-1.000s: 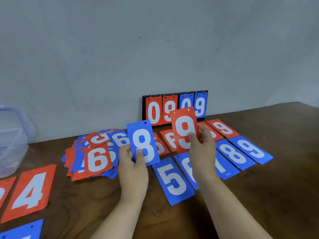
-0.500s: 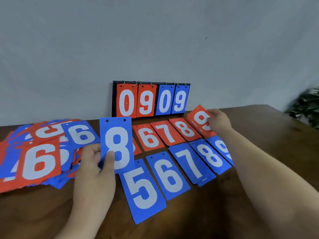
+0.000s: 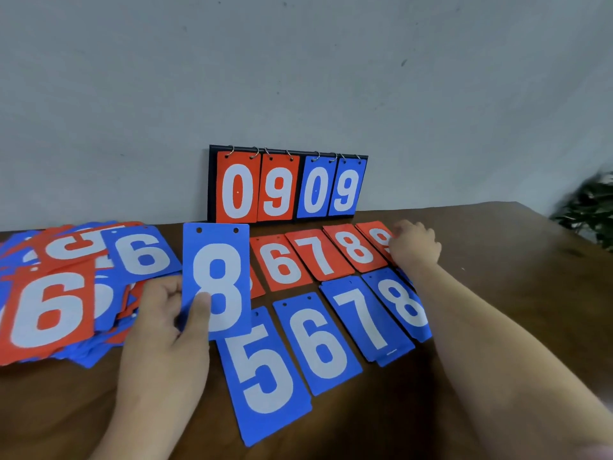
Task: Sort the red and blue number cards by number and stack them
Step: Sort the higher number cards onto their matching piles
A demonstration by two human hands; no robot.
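Note:
My left hand [image 3: 166,330] pinches a blue 8 card [image 3: 217,277] upright above the table, thumb on its lower left corner. My right hand [image 3: 414,244] rests on the red 9 card [image 3: 376,235] at the right end of the red row and covers much of it. The red row holds 6 [image 3: 282,263], 7 [image 3: 318,254] and 8 [image 3: 356,247]. In front lies a blue row of 5 [image 3: 265,373], 6 [image 3: 318,340], 7 [image 3: 368,317] and 8 [image 3: 404,303]. A loose pile of mixed cards [image 3: 66,293] lies at the left.
A black flip scoreboard [image 3: 287,187] reading 0 9 0 9 leans on the grey wall behind the rows. The brown table [image 3: 514,277] has its far right edge near a green plant [image 3: 593,210].
My right hand has lowered the red 9 flat onto the right end of the red row. The left hand still holds the blue 8 in about the same place.

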